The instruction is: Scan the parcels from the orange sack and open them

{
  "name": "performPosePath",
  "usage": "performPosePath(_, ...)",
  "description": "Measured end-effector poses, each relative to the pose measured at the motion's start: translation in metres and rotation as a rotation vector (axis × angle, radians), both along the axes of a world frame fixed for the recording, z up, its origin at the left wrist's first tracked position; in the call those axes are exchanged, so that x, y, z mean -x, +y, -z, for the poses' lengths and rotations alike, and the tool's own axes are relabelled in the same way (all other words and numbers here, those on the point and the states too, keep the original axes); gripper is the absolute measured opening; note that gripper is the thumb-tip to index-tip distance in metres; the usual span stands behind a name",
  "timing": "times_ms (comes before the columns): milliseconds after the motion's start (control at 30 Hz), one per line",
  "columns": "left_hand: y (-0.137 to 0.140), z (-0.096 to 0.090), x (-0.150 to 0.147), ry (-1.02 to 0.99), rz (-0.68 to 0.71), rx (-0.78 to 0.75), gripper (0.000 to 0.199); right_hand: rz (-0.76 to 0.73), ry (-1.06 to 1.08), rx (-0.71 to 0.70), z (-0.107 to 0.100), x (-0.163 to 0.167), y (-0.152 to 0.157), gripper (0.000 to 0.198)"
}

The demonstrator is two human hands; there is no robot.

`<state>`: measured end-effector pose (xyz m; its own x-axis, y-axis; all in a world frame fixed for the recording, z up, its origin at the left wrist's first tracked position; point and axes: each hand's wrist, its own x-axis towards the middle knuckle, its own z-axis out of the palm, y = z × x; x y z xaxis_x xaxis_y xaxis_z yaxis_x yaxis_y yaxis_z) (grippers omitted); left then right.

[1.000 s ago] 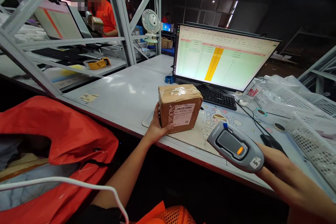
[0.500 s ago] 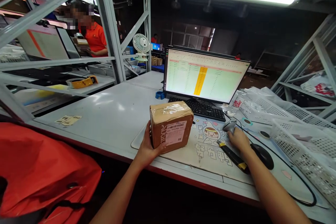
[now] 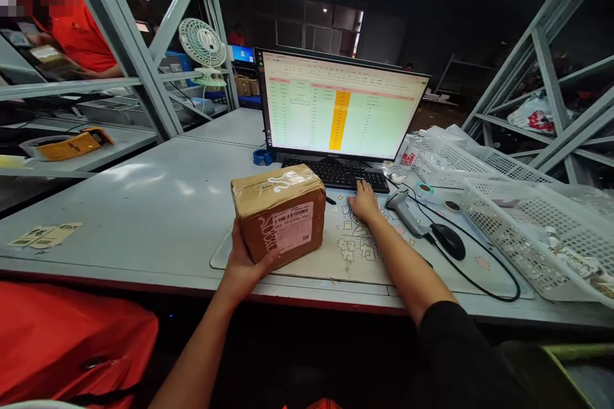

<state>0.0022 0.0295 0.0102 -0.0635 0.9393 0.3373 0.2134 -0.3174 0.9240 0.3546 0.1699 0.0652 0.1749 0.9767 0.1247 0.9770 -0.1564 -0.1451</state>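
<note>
A taped brown cardboard box (image 3: 254,230) with a white barcode label facing me rests at the left end of the printed desk mat (image 3: 352,252). My left hand (image 3: 242,268) grips its lower left corner, thumb on the front face. My right hand (image 3: 365,203) reaches to the front edge of the black keyboard (image 3: 330,174), fingers extended over the keys and nothing held. Right of that hand lies a grey barcode scanner (image 3: 405,212), its cable running past the black mouse (image 3: 448,241). Behind the keyboard the monitor (image 3: 307,115) displays a spreadsheet with an orange column.
White perforated baskets (image 3: 537,230) with plastic bags line the right side. A blue tape roll (image 3: 263,157) sits left of the keyboard. A fan (image 3: 202,43) stands by the metal frame (image 3: 129,45); beyond it is a person in a red shirt (image 3: 84,35). Red fabric (image 3: 71,339) hangs at lower left.
My right hand has let go of the barcode scanner and moved left to the keyboard. The scanner now lies on the mat. My left hand still holds the box; the view has shifted.
</note>
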Motion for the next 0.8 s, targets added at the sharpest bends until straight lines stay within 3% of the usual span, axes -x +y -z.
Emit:
performPosePath(133,-0.002,-0.005,-0.001,-0.014,0.009,-0.003,0.120,0.059,0.026,-0.019,0.014,0.003,0.019,0.078)
performPosePath(367,-0.002,-0.004,-0.001,-0.014,-0.008,-0.029,0.118,0.050,0.009,-0.025,0.014,-0.004,0.030,0.083)
performPosePath(633,-0.004,-0.007,-0.004,-0.059,-0.001,-0.035,0.116,-0.034,0.028,0.100,-0.015,-0.003,0.038,0.084)
performPosePath(800,-0.006,-0.007,-0.005,-0.072,0.010,-0.046,0.120,-0.184,0.029,0.112,-0.033,0.010,-0.005,0.071)
